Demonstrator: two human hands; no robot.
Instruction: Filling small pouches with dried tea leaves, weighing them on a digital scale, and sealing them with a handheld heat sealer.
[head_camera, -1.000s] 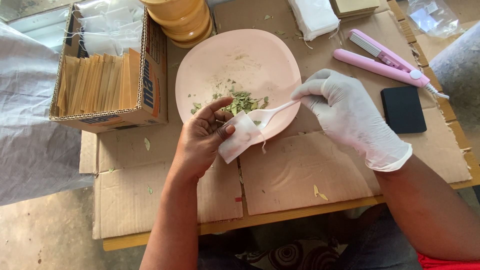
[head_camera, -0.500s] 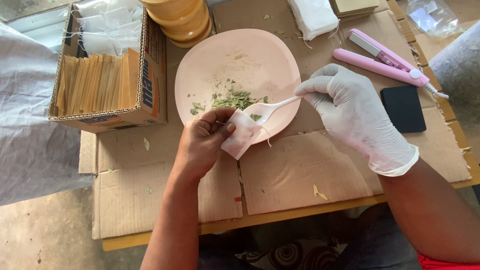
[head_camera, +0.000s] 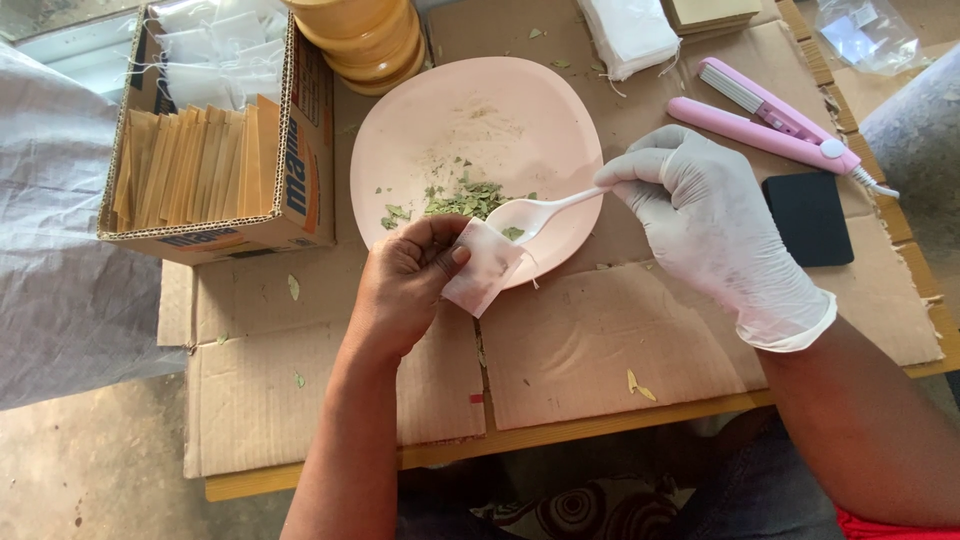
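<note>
**Spoon brought to the mouth of the pouch**

The bare left hand (head_camera: 405, 285) is closed on a small white pouch (head_camera: 483, 266), thumb and fingers pinching its left edge and holding it tilted at the near rim of the pink plate (head_camera: 470, 110), just below the middle of the frame. The gloved right hand (head_camera: 705, 225) grips the handle of a white plastic spoon (head_camera: 545, 212), whose bowl lies touching the pouch's upper corner with a few green bits in it.

Half a second ago the spoon's bowl sat a little higher, over the leaf pile; now it has come down and left to the pouch, and the pouch has turned slightly toward it. That suggests a small scoop of leaves has been brought to the pouch opening, though whether any has gone in cannot be told.

Crushed green leaves (head_camera: 465, 198) lie on the plate just above the spoon. At upper left a cardboard box (head_camera: 300, 190) holds upright tan envelopes (head_camera: 195, 165) with white pouches behind them. A pink sealer (head_camera: 775, 125) lies at upper right, a black pad (head_camera: 808, 218) below it. Flattened cardboard (head_camera: 600, 350) covers the table.
</note>
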